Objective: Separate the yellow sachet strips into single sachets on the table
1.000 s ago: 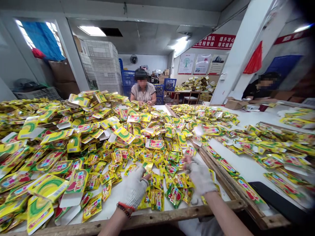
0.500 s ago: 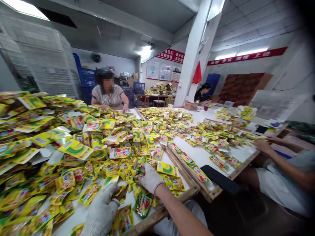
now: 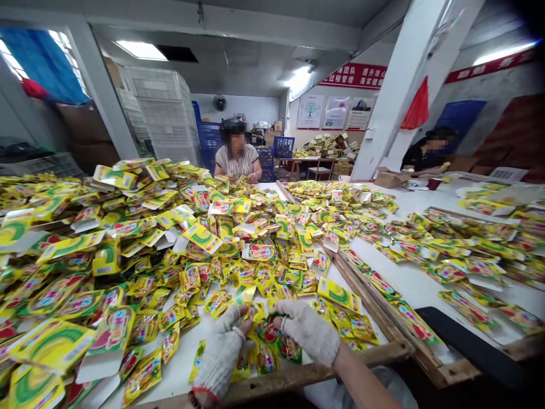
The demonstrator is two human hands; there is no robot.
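Note:
Both my hands wear whitish knit gloves with bare fingertips, close together near the front edge of the white table. My left hand [image 3: 223, 352] is closed, thumb against fingers, on a small yellow sachet [image 3: 254, 312]. My right hand [image 3: 310, 332] pinches a green sachet with red fruit print [image 3: 267, 328] just beside it. Beneath them lie more sachets, among them a yellow one [image 3: 267, 359] and a green one [image 3: 289, 347]. Beyond my fingers spreads a heap of loose yellow sachets [image 3: 247, 272]. Open flat yellow cartons [image 3: 204, 237] are piled behind and to the left.
A wooden rail [image 3: 361, 284] divides the tabletop, and another wooden edge [image 3: 323, 372] runs along the front. A dark flat object [image 3: 468, 343] lies at the right. Across the table sits a co-worker [image 3: 238, 156]; another person [image 3: 428, 150] sits farther right. White crates [image 3: 164, 113] are stacked behind.
The view has swung left. My hands have come together; the right has drawn back from the heap with a green sachet, and the left now grips a yellow one.

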